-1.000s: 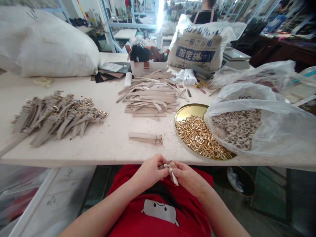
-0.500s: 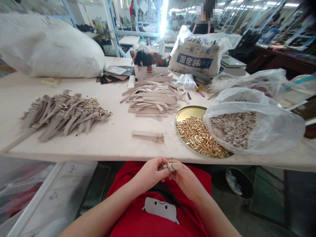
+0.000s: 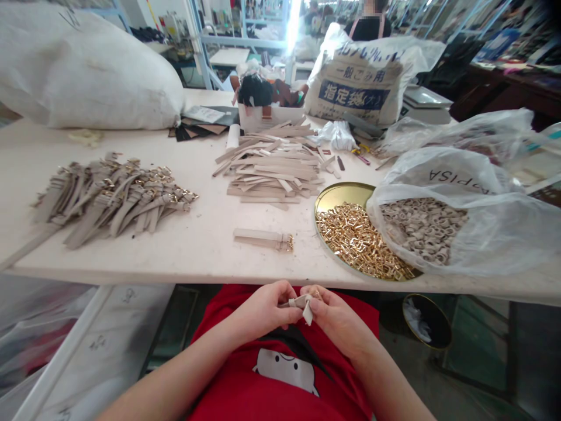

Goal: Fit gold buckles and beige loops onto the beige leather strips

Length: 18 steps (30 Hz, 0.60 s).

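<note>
Below the table edge, over my lap, my left hand (image 3: 265,307) and my right hand (image 3: 335,316) pinch a short beige strap (image 3: 303,304) between their fingertips; its end bends down. Both hands are closed on it. A finished pair of straps with a gold buckle (image 3: 263,238) lies on the white table (image 3: 205,245) just ahead. A round gold tray (image 3: 339,196) of gold buckles (image 3: 359,240) sits to the right, beside a clear bag of beige loops (image 3: 423,228).
A heap of buckled straps (image 3: 114,199) lies at the left, a pile of plain strap pieces (image 3: 272,169) in the middle. Big white sacks (image 3: 87,70) and a printed bag (image 3: 363,76) stand at the back. A person works behind it.
The strap in my fingers has turned: its free end, level half a second ago, now folds downward. My hands stay in my lap; the view shifted slightly.
</note>
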Motion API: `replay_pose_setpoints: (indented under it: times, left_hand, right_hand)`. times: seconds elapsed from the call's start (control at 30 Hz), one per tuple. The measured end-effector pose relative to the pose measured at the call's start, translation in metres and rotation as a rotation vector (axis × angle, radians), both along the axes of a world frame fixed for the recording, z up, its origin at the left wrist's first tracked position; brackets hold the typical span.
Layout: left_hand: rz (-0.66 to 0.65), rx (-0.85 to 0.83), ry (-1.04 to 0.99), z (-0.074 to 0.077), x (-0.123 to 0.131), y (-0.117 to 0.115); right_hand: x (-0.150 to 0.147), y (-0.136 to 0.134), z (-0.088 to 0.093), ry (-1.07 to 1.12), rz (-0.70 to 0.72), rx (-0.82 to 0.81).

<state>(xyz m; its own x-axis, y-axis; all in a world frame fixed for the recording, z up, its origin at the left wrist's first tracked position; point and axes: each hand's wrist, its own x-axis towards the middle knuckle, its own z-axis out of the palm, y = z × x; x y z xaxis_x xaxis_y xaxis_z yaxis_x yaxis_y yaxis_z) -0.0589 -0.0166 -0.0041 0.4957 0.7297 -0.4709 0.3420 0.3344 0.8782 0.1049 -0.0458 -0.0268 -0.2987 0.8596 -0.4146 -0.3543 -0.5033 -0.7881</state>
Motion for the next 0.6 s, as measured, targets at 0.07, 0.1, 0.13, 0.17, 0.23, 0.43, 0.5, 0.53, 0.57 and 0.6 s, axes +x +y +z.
replay_pose_setpoints:
  times: [0.07, 0.1, 0.13, 0.17, 0.23, 0.43, 0.5, 0.53, 0.57, 0.6]
  left_hand:
    - [0.007, -0.05, -0.023, -0.001, 0.0, 0.001]
    - [0.014, -0.073, -0.035, -0.002, 0.0, 0.002]
    - [0.025, -0.096, -0.049, -0.002, 0.002, 0.003]
    - [0.039, -0.116, -0.062, -0.003, 0.003, 0.005]
    - [0.07, -0.129, -0.074, -0.005, 0.008, 0.008]
    - [0.068, -0.145, -0.073, -0.01, 0.017, 0.016]
    - [0.062, -0.166, -0.064, -0.011, 0.016, 0.017]
    - [0.063, -0.175, -0.062, -0.011, 0.015, 0.016]
    - [0.067, -0.185, -0.063, -0.012, 0.015, 0.016]
    - [0.071, -0.194, -0.064, -0.013, 0.014, 0.015]
  right_hand:
    - [0.002, 0.003, -0.002, -0.149, -0.094, 0.056]
    - [0.003, 0.005, -0.003, -0.243, -0.143, 0.088]
    - [0.004, 0.007, -0.004, -0.337, -0.189, 0.118]
    - [0.004, 0.009, -0.005, -0.421, -0.231, 0.142]
    - [0.005, 0.011, -0.006, -0.531, -0.275, 0.175]
    - [0.01, 0.009, -0.014, -0.518, -0.048, 0.261]
    - [0.013, 0.007, -0.016, -0.559, -0.026, 0.297]
    - [0.013, 0.007, -0.017, -0.584, -0.018, 0.31]
    - [0.014, 0.006, -0.017, -0.603, -0.007, 0.321]
    - [0.015, 0.006, -0.016, -0.617, 0.008, 0.33]
